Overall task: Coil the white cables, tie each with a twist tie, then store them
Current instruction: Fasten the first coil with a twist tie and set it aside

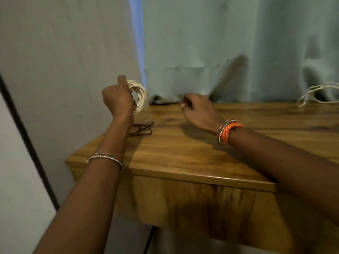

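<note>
My left hand [118,97] grips a coiled white cable [140,95], holding it upright above the left end of the wooden table [183,153]. My right hand [198,109] hovers low over the table to the right of the coil, fingers curled, with something small and pale at the fingertips; what it is cannot be told. Dark twist ties [142,128] lie in a loose tangle on the table just below the coil. A second white cable [319,93], uncoiled, lies at the far right against the curtain.
A pale green curtain [220,52] hangs behind the table and bunches on its back edge. A grey wall [64,52] stands close on the left. The table's front edge runs diagonally below my forearms.
</note>
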